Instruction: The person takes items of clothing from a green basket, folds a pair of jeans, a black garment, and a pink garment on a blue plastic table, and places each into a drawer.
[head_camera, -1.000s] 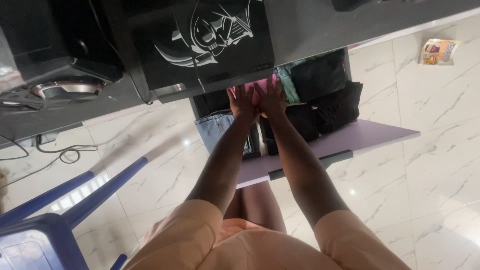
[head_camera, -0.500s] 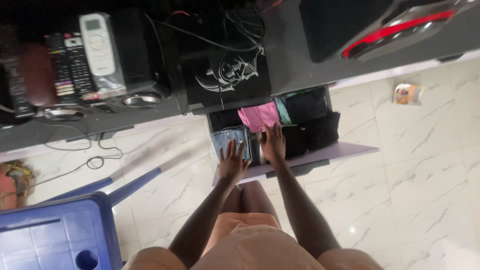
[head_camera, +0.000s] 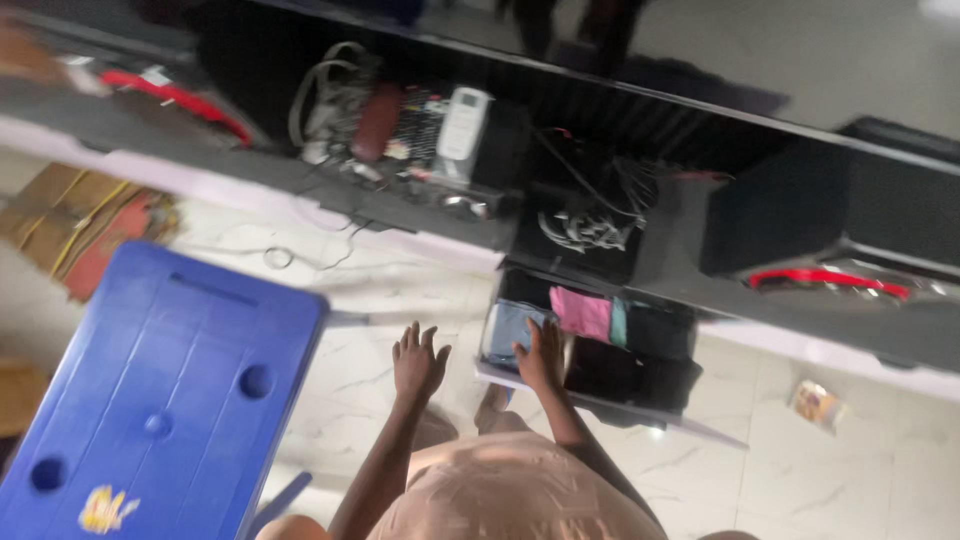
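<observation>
Beside the open left hand (head_camera: 418, 362), right hand (head_camera: 541, 355) touches drawer (head_camera: 600, 405).

One head-worn camera looks steeply down, from standing height, at an open drawer (head_camera: 600, 400)

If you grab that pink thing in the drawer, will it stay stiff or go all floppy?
Probably floppy: the pink thing looks like folded cloth packed among other clothes in the drawer. It likely weighs little and would unfold if lifted by one corner. It shouldn't roll or break.
</observation>
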